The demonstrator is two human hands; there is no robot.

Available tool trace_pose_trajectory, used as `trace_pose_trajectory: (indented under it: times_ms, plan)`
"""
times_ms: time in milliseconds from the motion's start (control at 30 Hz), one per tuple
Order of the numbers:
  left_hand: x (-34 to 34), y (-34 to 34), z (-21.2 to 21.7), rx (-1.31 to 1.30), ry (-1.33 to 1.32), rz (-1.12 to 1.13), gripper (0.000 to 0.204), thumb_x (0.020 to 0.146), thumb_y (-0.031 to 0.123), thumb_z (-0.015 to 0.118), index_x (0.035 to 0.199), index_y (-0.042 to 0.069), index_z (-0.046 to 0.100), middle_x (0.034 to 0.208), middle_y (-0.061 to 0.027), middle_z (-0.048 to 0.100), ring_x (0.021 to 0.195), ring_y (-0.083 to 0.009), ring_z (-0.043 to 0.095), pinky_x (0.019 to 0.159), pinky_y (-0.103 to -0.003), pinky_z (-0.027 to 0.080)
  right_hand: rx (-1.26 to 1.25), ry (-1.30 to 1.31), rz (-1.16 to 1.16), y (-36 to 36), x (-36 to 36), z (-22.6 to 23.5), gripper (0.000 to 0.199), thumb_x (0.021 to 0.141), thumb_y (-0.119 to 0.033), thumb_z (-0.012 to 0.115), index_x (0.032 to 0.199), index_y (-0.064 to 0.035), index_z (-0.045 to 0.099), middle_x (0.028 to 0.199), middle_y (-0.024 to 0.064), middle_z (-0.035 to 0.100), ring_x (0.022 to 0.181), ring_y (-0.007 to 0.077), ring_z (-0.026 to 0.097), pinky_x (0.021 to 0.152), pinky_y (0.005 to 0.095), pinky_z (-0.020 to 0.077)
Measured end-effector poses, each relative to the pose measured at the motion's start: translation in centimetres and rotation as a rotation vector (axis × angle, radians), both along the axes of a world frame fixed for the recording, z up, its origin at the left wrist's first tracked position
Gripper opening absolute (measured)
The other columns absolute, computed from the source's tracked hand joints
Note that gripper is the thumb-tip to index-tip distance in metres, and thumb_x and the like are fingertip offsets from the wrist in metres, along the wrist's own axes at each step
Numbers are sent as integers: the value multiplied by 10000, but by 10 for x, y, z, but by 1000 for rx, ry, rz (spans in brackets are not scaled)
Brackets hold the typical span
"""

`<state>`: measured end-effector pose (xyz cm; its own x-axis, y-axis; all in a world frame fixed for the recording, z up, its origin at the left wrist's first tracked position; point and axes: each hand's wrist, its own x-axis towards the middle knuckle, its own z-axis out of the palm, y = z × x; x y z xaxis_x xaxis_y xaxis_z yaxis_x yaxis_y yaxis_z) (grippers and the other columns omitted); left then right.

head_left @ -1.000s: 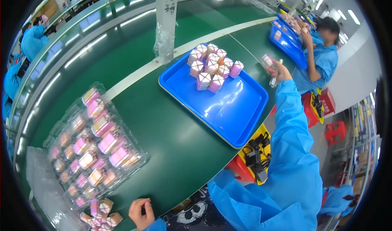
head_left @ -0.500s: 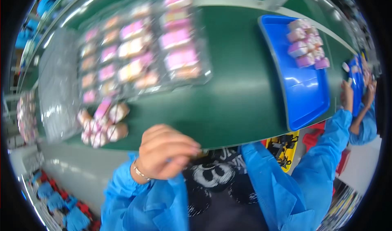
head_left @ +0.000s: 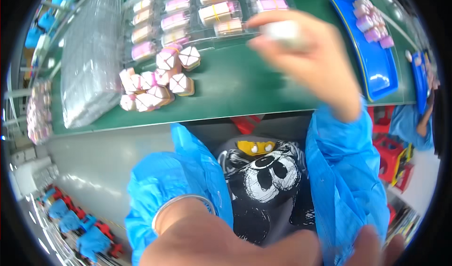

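Observation:
Over the green table my right hand [head_left: 313, 54], blurred by motion, closes its fingers round a small white block-like piece [head_left: 284, 33]. Close to the camera at the lower edge is my left hand [head_left: 230, 247], partly cut off. Its blurred fingers look spread, and nothing shows in them. A pile of small pink, cream and white blocks [head_left: 157, 80], some with crossed lines on their ends, lies left of my right hand. Behind it, clear plastic trays [head_left: 200, 42] hold rows of pink and cream blocks, some with thin yellow bands.
A blue tray [head_left: 374, 68] stands at the right, with blocks [head_left: 372, 23] at its far end. Stacked clear plastic trays [head_left: 92, 59] lie at the left. Farther right, a person in blue [head_left: 414, 124] is beside another blue tray [head_left: 420, 82]. Red stools [head_left: 388, 148] stand below the table.
My right hand has come back from the far right to over the table, with the white piece. My left hand has moved down, toward the camera. The whole view has shifted.

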<state>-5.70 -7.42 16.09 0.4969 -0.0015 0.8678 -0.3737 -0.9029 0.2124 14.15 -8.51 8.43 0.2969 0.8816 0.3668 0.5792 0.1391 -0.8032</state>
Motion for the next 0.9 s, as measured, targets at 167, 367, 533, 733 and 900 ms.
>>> trace_pose_trajectory:
  times_ms: [167,367,533,733,900]
  plan:
    - [-27,4,-4,-15,8,12,44,843,110,591,826,87,625,797,-66,650,666,-232,635,599,-320,470,-269,-363,81,41,-59,-46,457,784,-221,687,1218,-141,570,1009,132,611,882,355,625,760,444,519]
    - [-48,31,-85,-200,87,75,89,823,60,550,837,14,625,845,-121,659,690,-257,638,641,-334,491,-256,-414,20,66,-72,-71,510,803,-245,676,1283,-165,525,997,150,634,920,357,624,769,454,506]
    - [-52,31,-165,-698,224,213,169,842,-1,558,986,-41,636,935,-168,656,799,-259,648,684,-333,515,-259,-379,-58,28,-60,-36,341,814,-248,707,1110,-98,630,898,125,693,796,316,668,686,380,523]
    - [-7,36,-173,-633,437,232,485,818,119,708,1249,-1,522,1157,-163,591,1056,-300,595,893,-366,486,-480,-253,-194,-45,-18,-28,271,763,-208,744,988,-71,681,813,127,696,746,273,692,656,351,529]
    - [42,51,-181,-531,496,105,613,779,169,756,1304,12,481,1214,-180,579,1109,-359,567,947,-391,460,-442,-139,-188,-56,-9,-33,318,718,-143,773,997,-29,674,826,135,691,731,220,683,673,323,516]
